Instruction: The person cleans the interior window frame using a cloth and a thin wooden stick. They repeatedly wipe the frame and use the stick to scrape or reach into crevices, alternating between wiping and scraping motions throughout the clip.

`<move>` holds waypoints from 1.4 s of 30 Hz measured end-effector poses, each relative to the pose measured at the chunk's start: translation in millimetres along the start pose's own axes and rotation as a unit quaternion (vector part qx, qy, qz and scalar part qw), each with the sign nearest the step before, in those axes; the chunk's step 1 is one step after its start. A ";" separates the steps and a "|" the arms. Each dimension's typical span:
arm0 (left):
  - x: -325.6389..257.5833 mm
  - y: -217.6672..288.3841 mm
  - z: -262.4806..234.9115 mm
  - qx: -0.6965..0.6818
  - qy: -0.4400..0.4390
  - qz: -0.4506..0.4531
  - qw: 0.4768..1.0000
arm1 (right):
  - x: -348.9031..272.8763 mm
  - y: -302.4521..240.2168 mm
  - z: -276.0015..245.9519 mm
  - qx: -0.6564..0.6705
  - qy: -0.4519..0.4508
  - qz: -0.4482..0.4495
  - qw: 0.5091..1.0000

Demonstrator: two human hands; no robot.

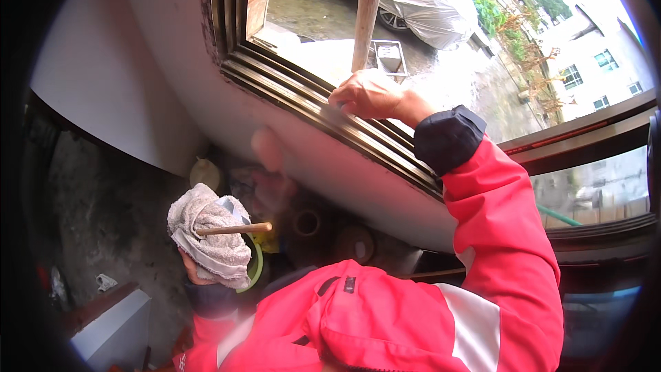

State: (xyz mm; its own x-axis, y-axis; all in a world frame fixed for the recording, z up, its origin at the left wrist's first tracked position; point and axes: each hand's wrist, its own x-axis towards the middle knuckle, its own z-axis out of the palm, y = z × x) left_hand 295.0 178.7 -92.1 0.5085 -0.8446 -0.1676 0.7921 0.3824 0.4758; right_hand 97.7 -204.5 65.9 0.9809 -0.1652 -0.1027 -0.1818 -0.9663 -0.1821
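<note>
Right hand (368,94) up far on the brown window track (303,100), fingers pinched together against it; left hand (196,272) low and near, clenched round a grey rag (210,234) and wooden stick (234,229).

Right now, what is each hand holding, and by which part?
Left hand grips a bunched grey cloth from below, with a thin wooden stick poking out. Right hand pinches something at the brown window track; what it is cannot be told.
</note>
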 end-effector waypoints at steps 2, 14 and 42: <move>1.2 -2.0 -10.4 0.205 -0.053 0.074 0.975 | 1.3 0.7 -1.2 -0.004 -0.014 -0.003 1.000; 6.0 -0.6 -21.5 0.137 0.016 0.051 0.989 | -31.3 22.2 -26.1 -0.187 0.026 0.260 0.947; -1.2 9.1 -27.1 0.017 -0.010 -0.008 1.000 | -51.4 6.9 -26.5 -0.148 0.043 0.410 0.899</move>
State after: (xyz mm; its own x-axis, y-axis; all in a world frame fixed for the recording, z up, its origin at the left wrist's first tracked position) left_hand 310.7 193.4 -110.9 0.4883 -0.8582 -0.1582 0.7878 0.3556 0.5029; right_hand 47.9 -207.9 95.8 0.5303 -0.8478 -0.0050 -0.8318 -0.5214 0.1904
